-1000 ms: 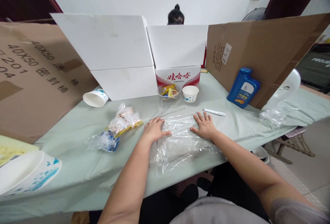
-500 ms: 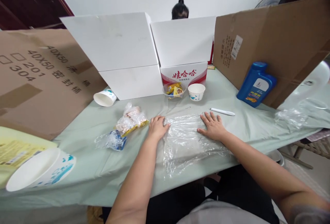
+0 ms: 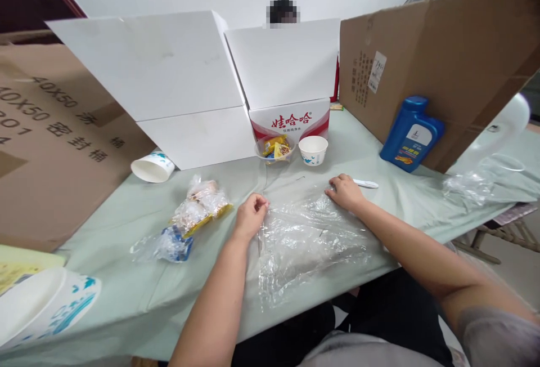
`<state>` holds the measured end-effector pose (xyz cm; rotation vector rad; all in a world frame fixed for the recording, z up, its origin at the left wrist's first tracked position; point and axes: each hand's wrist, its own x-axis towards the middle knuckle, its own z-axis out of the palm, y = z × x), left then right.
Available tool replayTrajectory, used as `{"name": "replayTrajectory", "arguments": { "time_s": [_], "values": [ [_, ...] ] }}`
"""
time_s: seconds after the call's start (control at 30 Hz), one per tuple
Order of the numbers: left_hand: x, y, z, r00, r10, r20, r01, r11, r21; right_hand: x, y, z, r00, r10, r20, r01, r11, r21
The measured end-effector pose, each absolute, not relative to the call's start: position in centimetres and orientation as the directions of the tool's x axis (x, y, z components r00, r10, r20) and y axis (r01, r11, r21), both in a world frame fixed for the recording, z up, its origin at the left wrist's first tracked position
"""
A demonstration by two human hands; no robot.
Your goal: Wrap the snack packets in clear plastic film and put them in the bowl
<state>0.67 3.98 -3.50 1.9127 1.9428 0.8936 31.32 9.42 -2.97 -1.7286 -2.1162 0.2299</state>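
A clear plastic bag [image 3: 310, 243] lies crinkled on the cloth-covered table in front of me. My left hand [image 3: 250, 216] pinches its upper left corner between thumb and fingers. At the upper right corner, my right hand [image 3: 346, 192] has its fingers curled closed on the bag's edge. Just beyond that hand lies a slim white tool [image 3: 367, 184], its near end hidden behind my fingers. To the left of my left hand sit a bundle of clear-wrapped snack packs [image 3: 200, 206] and a crumpled blue wrapper [image 3: 175, 245].
White cartons [image 3: 291, 116] stand across the back, a person's head behind them. Before them are a clear bowl of snack packets [image 3: 274, 150] and a paper bowl [image 3: 313, 151]. Brown cardboard [image 3: 405, 57] flanks both sides. A blue bottle [image 3: 411, 133] stands right; more paper bowls [image 3: 154, 167] lie left.
My hands have gone from lying flat with spread fingers to gripping the bag's upper corners. The bag's top edge looks looser and wider. The view has shifted slightly right.
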Motion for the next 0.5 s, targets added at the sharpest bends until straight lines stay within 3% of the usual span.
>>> {"name": "replayTrajectory", "arguments": {
  "time_s": [0.17,0.27,0.37,0.43,0.5],
  "values": [
    [0.2,4.4,-3.9,-0.287,0.932,0.22,0.788,0.1,0.607,30.3,9.4,-4.1,-0.206,0.934,0.293,0.804,0.332,-0.492],
    [0.7,3.2,-2.7,-0.334,0.876,0.349,0.829,0.096,0.552,30.6,9.2,-4.5,-0.233,0.922,0.31,0.721,0.378,-0.58],
    [2.0,1.6,-1.8,-0.131,0.858,0.497,0.907,-0.099,0.409,30.8,9.2,-4.7,-0.219,0.92,0.325,0.665,0.384,-0.641],
    [3.0,0.8,-1.7,0.156,0.909,0.387,0.881,-0.305,0.36,30.8,9.3,-4.9,-0.195,0.92,0.341,0.643,0.382,-0.664],
    [3.6,0.6,-2.1,0.376,0.908,0.186,0.836,-0.419,0.355,30.8,9.6,-5.0,-0.163,0.921,0.355,0.63,0.374,-0.68]
  ]
}}
